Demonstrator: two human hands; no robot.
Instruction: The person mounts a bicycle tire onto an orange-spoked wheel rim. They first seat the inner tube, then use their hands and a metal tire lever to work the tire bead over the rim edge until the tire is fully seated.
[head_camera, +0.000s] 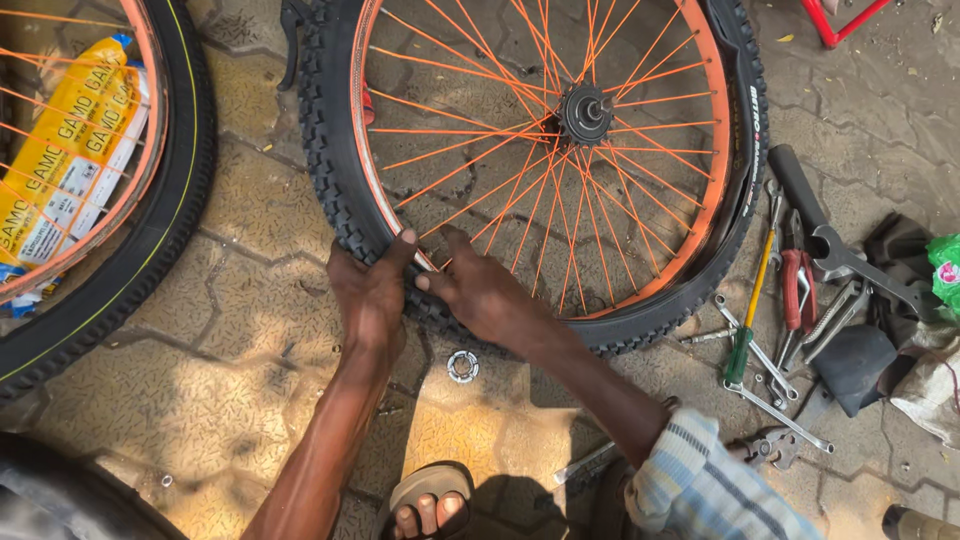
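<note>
Bicycle wheel (540, 160) lies flat on the paved ground, filling the upper middle of the head view and running off its top edge. It has an orange rim, orange spokes meeting at a dark hub with a small sprocket, and a black knobby tyre (330, 170) around it. Along the right side the tyre sits loose from the rim, so a gap shows there.

Your left hand (372, 295) grips the tyre at the wheel's near edge, fingers curled over the tread and thumb up against the rim. Your right hand (485, 290) is just beside it, closed over the same stretch of tyre with the fingertips pressing at the rim. The two hands almost touch.

A small metal ring (462, 366) lies on the ground just below your hands, and your sandalled foot (430, 505) shows at the bottom edge. To the right of the wheel lies a scatter of tools: a green-handled screwdriver (752, 315), red-handled pliers (797, 285) and spanners (765, 370). A second wheel (110, 200) with a yellow package behind its spokes lies at the left edge.
</note>
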